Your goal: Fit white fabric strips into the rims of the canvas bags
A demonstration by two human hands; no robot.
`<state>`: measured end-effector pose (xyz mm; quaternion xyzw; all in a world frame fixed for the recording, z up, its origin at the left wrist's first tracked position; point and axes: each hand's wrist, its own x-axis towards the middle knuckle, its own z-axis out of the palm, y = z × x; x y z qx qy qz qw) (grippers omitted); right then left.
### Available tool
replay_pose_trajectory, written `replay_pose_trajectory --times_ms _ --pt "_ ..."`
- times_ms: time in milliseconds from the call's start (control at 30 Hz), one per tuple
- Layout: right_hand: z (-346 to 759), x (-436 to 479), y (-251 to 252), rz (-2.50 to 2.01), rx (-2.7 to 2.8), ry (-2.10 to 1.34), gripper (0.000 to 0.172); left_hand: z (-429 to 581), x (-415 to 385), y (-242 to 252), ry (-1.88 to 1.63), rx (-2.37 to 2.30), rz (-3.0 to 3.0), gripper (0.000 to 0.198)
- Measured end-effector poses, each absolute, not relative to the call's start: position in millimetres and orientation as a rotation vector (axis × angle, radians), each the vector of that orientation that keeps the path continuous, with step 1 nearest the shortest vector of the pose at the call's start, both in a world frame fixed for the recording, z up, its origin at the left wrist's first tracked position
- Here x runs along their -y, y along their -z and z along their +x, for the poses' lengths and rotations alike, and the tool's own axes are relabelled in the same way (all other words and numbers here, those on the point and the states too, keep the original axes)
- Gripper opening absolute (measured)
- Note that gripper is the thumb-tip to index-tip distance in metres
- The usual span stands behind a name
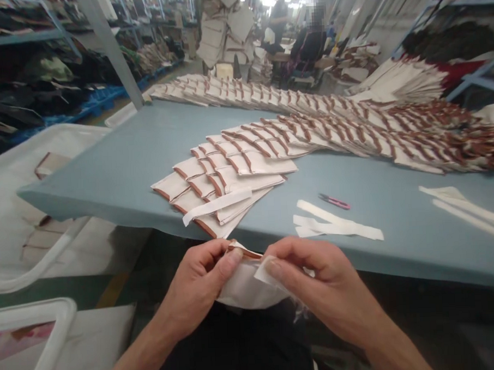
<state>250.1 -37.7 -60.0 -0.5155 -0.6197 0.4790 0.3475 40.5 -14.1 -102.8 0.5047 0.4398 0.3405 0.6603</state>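
Note:
Just in front of the table edge, a cream fabric piece with brown trim hangs over my lap. My left hand pinches its trimmed edge between thumb and forefinger. With thumb and fingers closed, my right hand grips a short white strip against the same edge. Loose threads dangle below that hand. Beyond my hands lies an overlapping row of cream fabric pieces with brown edges, and a single white strip rests across its near end.
On the blue-green table lie pink-handled thread snips, cut white strips and more strips at the right. A second fabric row runs behind. White bins stand at the left. A person sits in the background.

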Motion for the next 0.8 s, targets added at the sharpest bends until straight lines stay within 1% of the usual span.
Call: replay_pose_trajectory --times_ms 100,267,400,567,800 --pt "249 46 54 -1.428 1.657 -1.201 0.023 45 20 103 -0.682 -0.892 1.067 0.048" --pt "247 61 49 -1.556 1.640 -1.206 0.023 39 25 106 -0.622 -0.819 1.205 0.048" --pt "245 62 46 -1.554 1.587 -1.231 0.026 37 20 104 -0.602 -0.786 1.259 0.045" --pt "237 55 52 -1.605 1.625 -1.161 0.022 41 14 102 -0.560 -0.809 1.234 0.041" --pt "229 51 66 -1.674 1.595 -1.179 0.029 45 9 106 -0.561 -0.831 1.199 0.040"
